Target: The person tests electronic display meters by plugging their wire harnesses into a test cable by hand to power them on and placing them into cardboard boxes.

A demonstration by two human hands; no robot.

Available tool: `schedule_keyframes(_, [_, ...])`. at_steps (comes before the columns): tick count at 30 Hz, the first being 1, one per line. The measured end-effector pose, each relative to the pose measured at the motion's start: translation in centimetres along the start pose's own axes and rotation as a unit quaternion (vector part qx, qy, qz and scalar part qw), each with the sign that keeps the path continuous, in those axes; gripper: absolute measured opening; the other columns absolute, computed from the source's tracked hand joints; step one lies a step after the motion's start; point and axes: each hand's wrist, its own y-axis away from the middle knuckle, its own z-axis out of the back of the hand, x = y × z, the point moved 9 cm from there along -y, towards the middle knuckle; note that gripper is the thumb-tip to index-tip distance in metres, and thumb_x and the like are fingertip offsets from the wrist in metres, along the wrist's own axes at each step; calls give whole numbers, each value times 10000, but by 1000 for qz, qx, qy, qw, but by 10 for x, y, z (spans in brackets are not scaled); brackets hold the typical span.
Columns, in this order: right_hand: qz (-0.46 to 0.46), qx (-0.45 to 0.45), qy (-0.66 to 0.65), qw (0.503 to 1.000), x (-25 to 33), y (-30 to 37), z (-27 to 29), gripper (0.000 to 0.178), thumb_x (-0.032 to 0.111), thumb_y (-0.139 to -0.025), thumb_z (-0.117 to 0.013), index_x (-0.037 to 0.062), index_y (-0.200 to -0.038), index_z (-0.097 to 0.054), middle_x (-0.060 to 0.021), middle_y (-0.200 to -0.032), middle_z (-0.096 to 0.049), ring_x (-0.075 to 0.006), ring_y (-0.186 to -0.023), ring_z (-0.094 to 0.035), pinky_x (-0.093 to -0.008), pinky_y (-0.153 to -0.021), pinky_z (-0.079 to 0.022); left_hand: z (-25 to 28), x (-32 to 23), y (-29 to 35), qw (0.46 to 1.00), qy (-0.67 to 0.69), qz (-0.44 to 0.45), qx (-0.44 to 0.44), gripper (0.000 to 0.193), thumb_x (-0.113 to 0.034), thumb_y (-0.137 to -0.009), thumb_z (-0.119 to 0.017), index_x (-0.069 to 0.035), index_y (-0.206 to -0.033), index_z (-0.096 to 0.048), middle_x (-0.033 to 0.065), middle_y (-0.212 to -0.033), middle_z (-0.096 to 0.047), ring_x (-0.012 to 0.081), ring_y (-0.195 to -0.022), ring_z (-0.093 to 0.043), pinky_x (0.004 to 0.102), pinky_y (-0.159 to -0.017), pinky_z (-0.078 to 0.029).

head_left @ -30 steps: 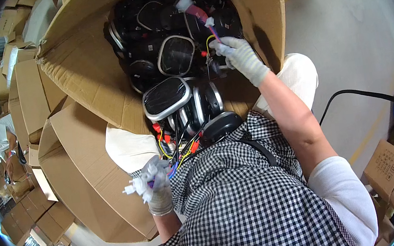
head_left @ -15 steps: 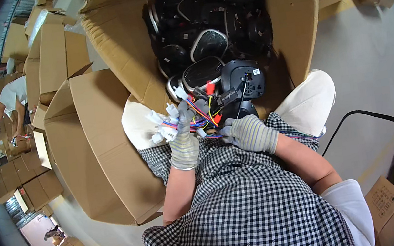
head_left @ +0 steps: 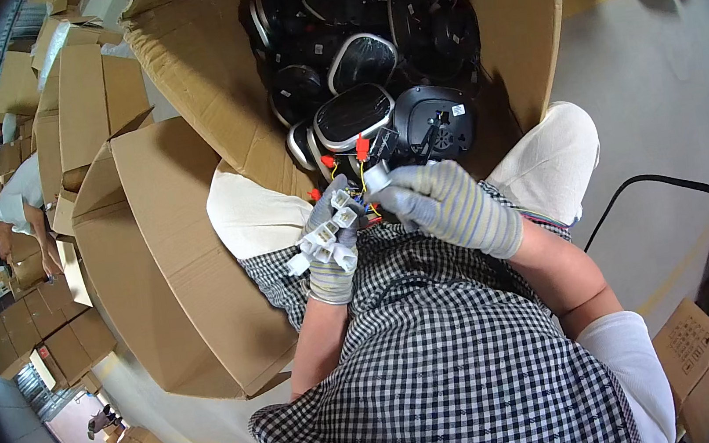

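Note:
My gloved left hand [head_left: 334, 255] is closed round a bundle of thin coloured wires. Several white plastic connectors [head_left: 322, 239] stick out from it toward me. Beside it, my gloved right hand [head_left: 452, 208] pinches a white connector [head_left: 376, 177] between thumb and fingers. Red connectors [head_left: 362, 148] on yellow wires rise just beyond the hands. Past them lies a black plastic unit [head_left: 435, 123] with a round slotted vent and a small white label. Its cable runs toward my hands, partly hidden by them.
A large open carton [head_left: 517, 33] between my knees holds several black rounded units [head_left: 354, 115], some silver-rimmed. Folded-open cartons [head_left: 190, 250] stand on my left. A black cable [head_left: 659, 179] arches at right. Another person [head_left: 27, 208] bends among boxes at far left.
My right hand has risen from the wires and now pinches a white connector. The white connectors in my left hand have swung toward me. The view has shifted slightly.

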Motion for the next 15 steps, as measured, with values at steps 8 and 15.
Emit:
schedule_keyframes(8, [-208,85,-305,925,-52,6,-34,393,385,-880,-550,14,-795,-649,23,-468,-434,-41,-369,-331,-196,-370,-244,-3,-23,4,979,-167,-114,3,436,-191,-784,-598,-93,-1207,-553,88,-884,-636,232,-761,-615,333,-685,-497])
schedule_keyframes(15, [-261,118,-314,905,-75,12,-31,366,331,-876,-564,0,-752,-658,14,-457,-455,-47,-320,-322,-198,-323,-226,-30,-65,12,857,-349,-375,60,538,-121,-675,-628,-62,-1201,-532,66,-633,-554,259,-530,-542,370,-524,-434])
